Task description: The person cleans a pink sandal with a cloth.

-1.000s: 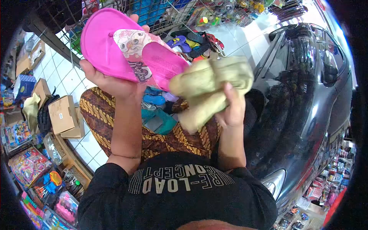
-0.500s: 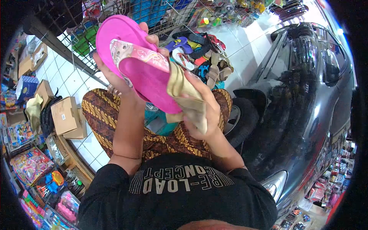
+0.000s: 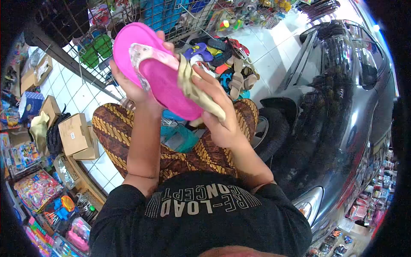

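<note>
The left hand (image 3: 130,88), in the upper left of the frame, grips a pink sandal (image 3: 165,83) from beneath. The palm cups its underside and the fingertips curl over its upper edge, so that the footbed faces the camera and the printed strap (image 3: 150,53) crosses its upper part. The sandal is held up just left of centre in the upper half of the frame, above the person's lap. The right hand (image 3: 220,122), just right of centre, is closed on a yellowish cloth (image 3: 192,88) and presses it against the sandal's right edge, beside the strap. The thumb lies over the cloth, and a fold of it trails down past the fingers. Both forearms rise from a black printed shirt (image 3: 197,214) at the bottom of the frame, over knees in brown patterned fabric (image 3: 113,128). Behind the hands, a heap of mixed sandals (image 3: 231,68) lies on the white tiled floor (image 3: 274,51) near the top centre. A wire rack (image 3: 171,17) runs along the top edge, with green sandals (image 3: 96,47) hanging at its left. Cardboard boxes (image 3: 75,135) sit at the left edge, and packaged toys (image 3: 38,188) fill the lower left corner. A dark car (image 3: 342,111) takes up the right side, its front wheel (image 3: 272,128) close to the person's right knee.
</note>
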Demonstrator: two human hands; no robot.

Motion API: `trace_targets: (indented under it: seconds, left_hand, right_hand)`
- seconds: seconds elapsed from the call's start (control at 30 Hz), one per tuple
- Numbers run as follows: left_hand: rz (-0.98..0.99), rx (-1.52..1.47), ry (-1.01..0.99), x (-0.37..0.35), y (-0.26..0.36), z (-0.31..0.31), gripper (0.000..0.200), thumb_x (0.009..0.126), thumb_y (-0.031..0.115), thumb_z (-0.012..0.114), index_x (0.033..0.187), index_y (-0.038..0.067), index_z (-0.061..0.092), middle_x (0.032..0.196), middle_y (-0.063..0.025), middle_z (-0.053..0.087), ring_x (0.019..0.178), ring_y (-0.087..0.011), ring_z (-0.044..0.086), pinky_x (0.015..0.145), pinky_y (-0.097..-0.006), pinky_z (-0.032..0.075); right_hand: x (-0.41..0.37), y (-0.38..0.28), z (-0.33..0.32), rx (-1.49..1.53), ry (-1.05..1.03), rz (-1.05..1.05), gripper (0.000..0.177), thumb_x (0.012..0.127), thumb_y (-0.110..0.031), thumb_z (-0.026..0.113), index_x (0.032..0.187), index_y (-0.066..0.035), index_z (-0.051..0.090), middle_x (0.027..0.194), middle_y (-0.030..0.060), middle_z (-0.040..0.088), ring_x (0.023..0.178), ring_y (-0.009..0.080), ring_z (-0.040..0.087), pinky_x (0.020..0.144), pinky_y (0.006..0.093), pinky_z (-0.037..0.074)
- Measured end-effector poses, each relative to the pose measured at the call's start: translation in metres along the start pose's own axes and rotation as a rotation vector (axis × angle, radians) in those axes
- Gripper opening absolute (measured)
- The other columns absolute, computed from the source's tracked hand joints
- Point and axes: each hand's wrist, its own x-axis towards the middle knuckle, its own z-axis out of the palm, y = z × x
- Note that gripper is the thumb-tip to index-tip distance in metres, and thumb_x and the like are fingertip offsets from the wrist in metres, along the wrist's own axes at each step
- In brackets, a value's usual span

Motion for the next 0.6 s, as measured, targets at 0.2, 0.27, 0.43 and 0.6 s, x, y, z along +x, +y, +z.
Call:
trace_targets:
  seconds: [0.2,0.27,0.43,0.6]
  left_hand:
    - [0.428,0.484,0.566,0.005,-0.003,0.002,0.067,0.097,0.059,0.031,0.134,0.006,0.049,0.123,-0.0148,0.060,0.111,-0.0332,0.060,0.096,-0.0515,0.048]
    - [0.453,0.504,0.610,0.004,-0.016,0.008,0.065,0.098,0.059,0.032,0.134,0.008,0.049,0.122,-0.0129,0.060,0.111,-0.0318,0.060,0.097,-0.0515,0.048]
    - [0.573,0.684,0.540,-0.006,-0.047,0.007,0.069,0.097,0.063,0.037,0.138,0.008,0.043,0.128,-0.0082,0.054,0.119,-0.0229,0.054,0.102,-0.0417,0.043]
    - [0.704,0.915,0.373,-0.018,-0.063,-0.016,0.075,0.097,0.059,0.030,0.144,0.001,0.033,0.138,-0.0144,0.046,0.128,-0.0293,0.048,0.107,-0.0435,0.039]
  right_hand:
    - [-0.021,0.004,0.053,0.545,0.392,0.467,0.053,0.102,-0.026,0.046,0.145,0.003,0.035,0.147,0.0159,0.041,0.137,0.0262,0.039,0.112,0.0371,0.030]
    - [-0.030,0.017,0.066,0.738,0.546,0.613,0.052,0.104,-0.032,0.046,0.145,-0.001,0.038,0.142,0.0123,0.048,0.133,0.0227,0.045,0.111,0.0375,0.034]
    - [-0.012,0.012,0.056,1.181,0.648,0.705,0.050,0.105,-0.035,0.042,0.145,-0.006,0.038,0.141,0.0105,0.051,0.130,0.0254,0.049,0.110,0.0419,0.036]
    - [0.001,0.006,0.039,1.301,0.687,0.700,0.050,0.105,-0.038,0.041,0.143,-0.005,0.040,0.141,0.0110,0.051,0.130,0.0260,0.049,0.111,0.0425,0.036]
